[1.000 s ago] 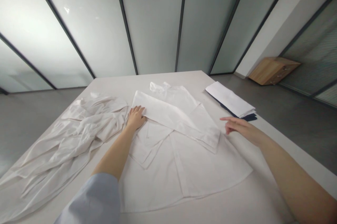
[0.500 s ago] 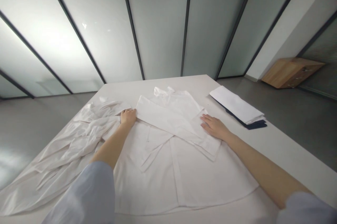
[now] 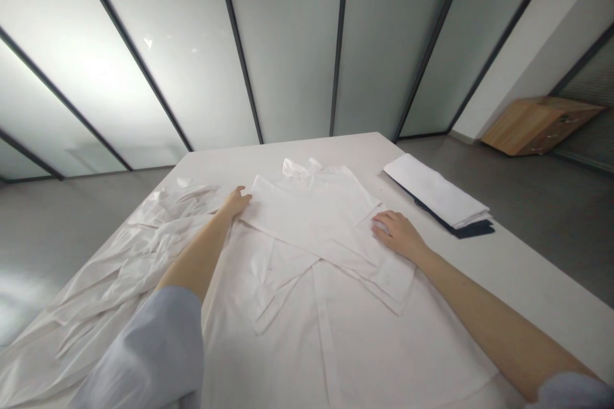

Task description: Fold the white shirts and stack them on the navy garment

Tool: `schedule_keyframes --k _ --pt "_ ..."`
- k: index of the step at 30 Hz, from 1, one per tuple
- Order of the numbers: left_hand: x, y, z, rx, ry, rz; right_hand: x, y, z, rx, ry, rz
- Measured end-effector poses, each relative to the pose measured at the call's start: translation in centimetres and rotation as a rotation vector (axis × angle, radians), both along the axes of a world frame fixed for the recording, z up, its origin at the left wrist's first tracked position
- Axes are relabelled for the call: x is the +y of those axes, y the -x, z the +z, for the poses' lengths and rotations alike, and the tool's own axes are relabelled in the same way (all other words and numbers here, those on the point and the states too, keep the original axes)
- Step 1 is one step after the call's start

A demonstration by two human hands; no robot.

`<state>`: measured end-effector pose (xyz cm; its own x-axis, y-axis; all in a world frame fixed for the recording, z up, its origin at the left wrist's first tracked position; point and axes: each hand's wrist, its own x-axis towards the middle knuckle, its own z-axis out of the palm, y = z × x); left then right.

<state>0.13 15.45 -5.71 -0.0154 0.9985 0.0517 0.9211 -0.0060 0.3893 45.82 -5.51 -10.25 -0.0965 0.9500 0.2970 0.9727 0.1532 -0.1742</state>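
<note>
A white button-up shirt lies spread on the table with its collar at the far end. Both sleeves are folded in across the front, their cuffs crossing near the middle. At the shirt's left shoulder edge is my left hand, thumb and forefinger apart, with some fingers hidden from me. My right hand rests on the folded sleeve at the right side, fingers slightly bent and spread, gripping nothing that I can see.
Crumpled white garments cover the left side of the white table. A folded white cloth lies on dark blue fabric near the right edge. Beyond stand frosted glass panels and a wooden cabinet.
My left hand has shifted slightly up and its thumb and forefinger have parted. The fingers of my right hand are more bent. The view has moved a little closer to the shirt.
</note>
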Motion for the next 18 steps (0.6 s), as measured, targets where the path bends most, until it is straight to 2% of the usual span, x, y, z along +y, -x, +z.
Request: schedule_keyframes --k 3,7,15,18 --pt "0.7 -2.2 -0.4 0.086 0.044 0.082 -0.1 0.0 -0.6 0.025 -0.011 0.000" --pt "1.4 -3.8 -0.5 0.158 0.057 0.127 -0.1 -0.3 -0.7 0.050 -0.004 0.010" --pt "2.3 -3.5 0.1 0.245 0.095 0.140 -0.1 -0.1 -0.6 0.055 0.024 0.001" --pt "1.7 -4.0 0.4 0.264 -0.019 0.122 -0.2 0.1 -0.6 0.059 0.034 0.002"
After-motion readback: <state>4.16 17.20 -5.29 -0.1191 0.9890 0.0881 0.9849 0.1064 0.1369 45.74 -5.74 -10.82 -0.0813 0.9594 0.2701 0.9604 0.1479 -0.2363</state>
